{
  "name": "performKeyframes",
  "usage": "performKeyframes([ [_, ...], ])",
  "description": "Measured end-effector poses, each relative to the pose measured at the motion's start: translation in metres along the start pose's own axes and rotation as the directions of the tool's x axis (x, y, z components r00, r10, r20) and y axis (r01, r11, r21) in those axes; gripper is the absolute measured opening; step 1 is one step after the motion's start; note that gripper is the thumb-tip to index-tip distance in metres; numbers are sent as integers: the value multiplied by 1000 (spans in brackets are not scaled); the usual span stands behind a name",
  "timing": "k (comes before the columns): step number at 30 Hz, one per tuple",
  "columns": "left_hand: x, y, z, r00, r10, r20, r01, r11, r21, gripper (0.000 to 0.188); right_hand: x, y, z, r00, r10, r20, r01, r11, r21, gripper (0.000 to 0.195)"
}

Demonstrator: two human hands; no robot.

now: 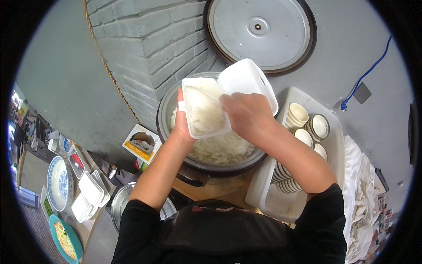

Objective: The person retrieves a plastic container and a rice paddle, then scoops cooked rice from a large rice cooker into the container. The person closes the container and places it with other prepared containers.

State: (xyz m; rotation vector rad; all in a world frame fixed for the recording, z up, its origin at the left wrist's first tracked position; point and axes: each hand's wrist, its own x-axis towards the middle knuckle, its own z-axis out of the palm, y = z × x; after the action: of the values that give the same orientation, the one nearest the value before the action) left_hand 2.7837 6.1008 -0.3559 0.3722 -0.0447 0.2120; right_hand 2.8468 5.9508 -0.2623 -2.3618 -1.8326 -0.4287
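Note:
My left hand [183,122] supports a white foam takeaway box [192,133] from its left side and below. The hinged lid [247,77] stands open to the right, and cooked rice [207,120] lies in the base. My right hand [249,114] is closed at the right edge of the base, around what looks like a pale rice paddle [197,94]; its blade is over the rice and its handle is hidden by my fingers. Under both hands is a large round rice cooker [165,145] with more cooked rice [224,151] inside.
The cooker's round lid [237,36] is behind. At right, a white plastic tub [286,208] holds stacked bowls [298,114]. A cardboard box [140,135] and steel basin [118,204] are at left. Farther left are foam boxes [90,189], a patterned bowl [59,184] and a turquoise bowl [74,236].

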Motion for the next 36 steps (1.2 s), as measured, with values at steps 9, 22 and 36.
performKeyframes([
  [9, -1, -1, 10, 978, 197, -74, -192, 979, 70, 82, -16, 14, 17, 966, 207, -153, -229, 963, -141, 20],
  [22, 9, 35, 3, 785, 603, -145, -583, 797, 157, 81, -51, 90, 35, 819, 546, 179, -573, 795, 200, 13],
  [36, 6, 42, -5, 771, 622, -135, -583, 775, 243, 77, -18, 78, 131, 318, 275, 907, -931, -91, 354, 19],
])
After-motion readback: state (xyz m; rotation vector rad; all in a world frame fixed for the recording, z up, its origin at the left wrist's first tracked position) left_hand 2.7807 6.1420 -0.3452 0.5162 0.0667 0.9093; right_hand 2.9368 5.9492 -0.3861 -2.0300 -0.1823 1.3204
